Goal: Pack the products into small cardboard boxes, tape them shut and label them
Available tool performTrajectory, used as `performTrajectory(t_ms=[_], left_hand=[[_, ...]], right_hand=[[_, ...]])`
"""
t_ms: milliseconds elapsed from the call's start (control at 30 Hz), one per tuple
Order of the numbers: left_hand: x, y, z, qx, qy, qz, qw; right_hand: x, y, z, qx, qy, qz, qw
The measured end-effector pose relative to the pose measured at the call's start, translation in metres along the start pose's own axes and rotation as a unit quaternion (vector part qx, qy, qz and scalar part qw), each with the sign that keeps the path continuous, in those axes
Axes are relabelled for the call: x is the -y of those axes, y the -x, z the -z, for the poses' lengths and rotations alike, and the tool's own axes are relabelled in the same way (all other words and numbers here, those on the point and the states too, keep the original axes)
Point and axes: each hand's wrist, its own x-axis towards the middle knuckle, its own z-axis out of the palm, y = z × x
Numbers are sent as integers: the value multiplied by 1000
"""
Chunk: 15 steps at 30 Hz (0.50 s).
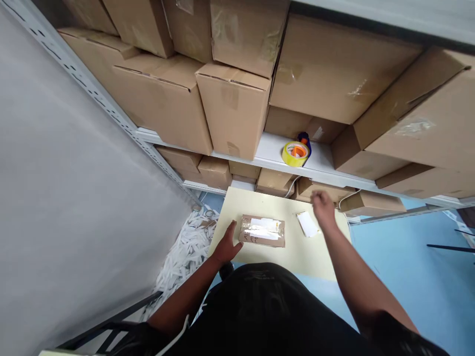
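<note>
Nearest is a black shirt (pixel 267 311), with the forearms reaching out over a cream table (pixel 297 257). The left hand (pixel 226 247) is spread wide, thumb well apart from the fingers, at the left end of a small brown parcel (pixel 262 240); it seems to steady that end rather than grip it, and whether the thumb touches the corner I cannot tell. The parcel lies flat on the table, shiny clear tape across its white label and dark handwriting near its left end. To its right, well apart, lies a white pad (pixel 307 224). The right hand (pixel 322 207) is just beyond the pad, near the table's far edge, fingers curled and blurred, so I cannot tell whether it holds anything.

The step in hand looks like handling the taped, labelled parcel. Any lift from here would call for the left hand to close on that end and the right to come to the other.

Farther off, a tape dispenser (pixel 296 154) with a yellow roll sits on a white shelf (pixel 272 147), among stacked cartons (pixel 233 111)
</note>
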Motion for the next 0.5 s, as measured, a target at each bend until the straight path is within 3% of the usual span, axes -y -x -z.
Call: performTrajectory(t_ms=[67,100,133,200,267,333,400,500], left_hand=[[12,5,-8,37,70,92,993],[16,6,-13,53,97,124,986],[19,6,-17,66,118,142,981],[18,3,-24,75,140,144,977],[14,-2,-28,75,144,127,979],[8,-7,-28,73,133,113,982],[2,-8,-26,74,108,107,986],[-9,-4,-21,59,43,109,991]], right_hand=[[-49,64,-22,57,3,-61,997],[-70,93,-36,116,-2,-130,985],[-88,117,-51,178,-19,-178,968],[-113,153,-81,258,-70,-202,942],[-124,169,-106,293,-108,-181,933],[-125,170,-120,289,-117,-158,937],[-120,166,-121,273,-101,-135,947],[-110,158,-102,270,-49,-95,957]])
